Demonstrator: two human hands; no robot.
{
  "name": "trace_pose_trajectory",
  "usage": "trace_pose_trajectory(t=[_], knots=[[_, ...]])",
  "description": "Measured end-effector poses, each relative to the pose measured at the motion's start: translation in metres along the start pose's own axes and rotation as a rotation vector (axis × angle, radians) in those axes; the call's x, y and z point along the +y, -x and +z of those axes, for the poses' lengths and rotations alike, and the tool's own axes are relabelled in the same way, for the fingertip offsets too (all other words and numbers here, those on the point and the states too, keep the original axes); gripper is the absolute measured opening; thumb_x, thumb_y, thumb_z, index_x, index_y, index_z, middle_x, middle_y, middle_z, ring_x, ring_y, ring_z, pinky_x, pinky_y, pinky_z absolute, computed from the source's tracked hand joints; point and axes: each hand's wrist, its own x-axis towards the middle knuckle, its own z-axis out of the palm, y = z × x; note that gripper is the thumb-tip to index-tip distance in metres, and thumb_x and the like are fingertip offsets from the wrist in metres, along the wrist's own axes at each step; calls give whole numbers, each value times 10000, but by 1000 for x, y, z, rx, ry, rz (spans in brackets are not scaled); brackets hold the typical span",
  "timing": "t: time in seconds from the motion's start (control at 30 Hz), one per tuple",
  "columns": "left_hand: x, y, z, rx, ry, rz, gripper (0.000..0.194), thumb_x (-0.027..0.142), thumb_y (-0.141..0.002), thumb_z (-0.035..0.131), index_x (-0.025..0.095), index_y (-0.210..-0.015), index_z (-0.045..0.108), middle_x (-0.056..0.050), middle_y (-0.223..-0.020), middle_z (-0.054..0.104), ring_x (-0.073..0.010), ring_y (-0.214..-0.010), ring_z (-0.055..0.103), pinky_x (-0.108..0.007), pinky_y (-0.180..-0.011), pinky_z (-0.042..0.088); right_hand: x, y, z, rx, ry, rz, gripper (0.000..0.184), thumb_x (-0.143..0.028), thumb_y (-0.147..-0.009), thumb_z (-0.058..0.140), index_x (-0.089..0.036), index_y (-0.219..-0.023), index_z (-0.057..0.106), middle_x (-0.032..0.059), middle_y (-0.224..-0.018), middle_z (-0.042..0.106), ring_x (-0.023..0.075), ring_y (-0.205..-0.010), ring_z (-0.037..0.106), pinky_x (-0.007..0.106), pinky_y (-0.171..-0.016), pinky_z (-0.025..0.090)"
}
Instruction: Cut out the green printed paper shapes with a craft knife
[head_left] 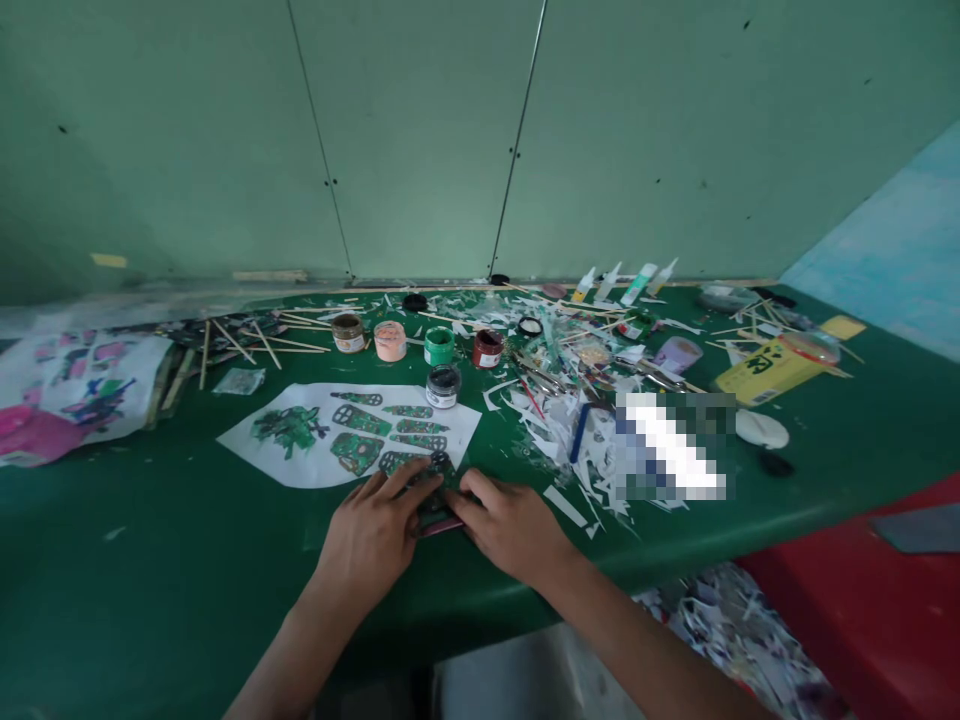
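Observation:
Both hands work at the table's front edge, fingers bent around a small dark patterned piece (436, 492) with a reddish lower edge. My left hand (375, 530) presses its fingertips on the piece from the left. From the right, my right hand (501, 515) pinches its near side. Fingers cover much of the piece, so its exact kind is hidden. Just beyond lies a white paper sheet (300, 470) bearing several green patterned cutouts (361, 420) and a smeared green patch. An open jar of black paint (443, 388) stands at the sheet's far right corner.
Open paint jars in brown (348, 334), peach (390, 342), green (439, 347) and dark red (488, 350) stand behind the sheet. White paper scraps (559, 425) cover the right side. Thin sticks, glue bottles (637, 284), a yellow container (776, 370) and a pink object (37, 433) lie around.

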Motion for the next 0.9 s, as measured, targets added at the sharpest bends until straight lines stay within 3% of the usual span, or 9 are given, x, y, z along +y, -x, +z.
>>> trace_pose_trajectory(t=[0.2,0.3,0.4,0.63,0.8,0.9], knots=[[1,-4,-3,-1,44,-10,653,54,-748,437,276,-1361,460,-21,-1381,550,-233,-1067,635,-336,-778,559,2,3,0,144,-35,-3,250,-112,-900,461,-169,-1041,660,44,-854,622,128,-667,593,242,-552,440],[4,-6,-6,23,78,-75,482,102,-797,407,204,-1258,510,-81,-1241,613,-213,-930,667,-300,-651,540,8,7,-2,259,-70,77,274,-115,-893,466,-164,-1074,665,50,-865,621,110,-652,587,224,-554,436],[6,-6,-6,12,86,-81,352,124,-832,380,230,-1113,562,-63,-1113,629,-195,-872,664,-288,-641,519,16,7,-4,333,-43,156,289,-117,-890,479,-203,-1082,677,42,-861,617,97,-623,566,217,-532,413],[5,-3,-5,39,87,-116,329,101,-777,438,196,-1088,493,-86,-1077,604,-201,-774,655,-301,-567,485,9,-4,1,171,24,3,261,-126,-921,453,-175,-1043,678,42,-849,624,110,-631,567,240,-525,391],[4,-3,-5,38,93,-104,434,77,-763,458,211,-1173,494,-86,-1198,591,-211,-907,662,-293,-616,516,4,-3,5,81,57,-20,217,-137,-902,504,-186,-1038,666,32,-864,629,115,-643,581,242,-538,397],[4,-3,-4,23,90,-62,556,50,-738,470,269,-1247,515,-37,-1317,575,-217,-1042,636,-308,-750,543,4,-4,5,34,57,-15,203,-138,-894,519,-186,-1032,661,35,-870,636,124,-664,595,241,-545,405]])
